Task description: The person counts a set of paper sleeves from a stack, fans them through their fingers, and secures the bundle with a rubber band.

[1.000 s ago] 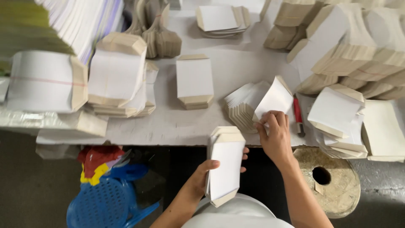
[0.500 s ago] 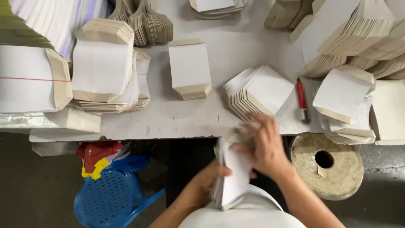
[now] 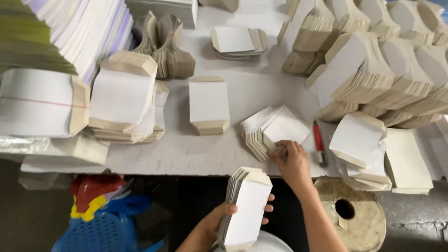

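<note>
Cardboard stack (image 3: 245,207) clamped in left hand (image 3: 219,224) fingers; right hand (image 3: 291,161) fingers pinch fanned pile (image 3: 273,130).

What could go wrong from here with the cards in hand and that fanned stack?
The left hand holds a thick bundle of white cards off the table edge, unsupported; a loose grip might let them spill to the floor. The right hand pinches the fanned stack near the edge, so pulling one card may drag others. The red-handled tool lies close by.
</note>
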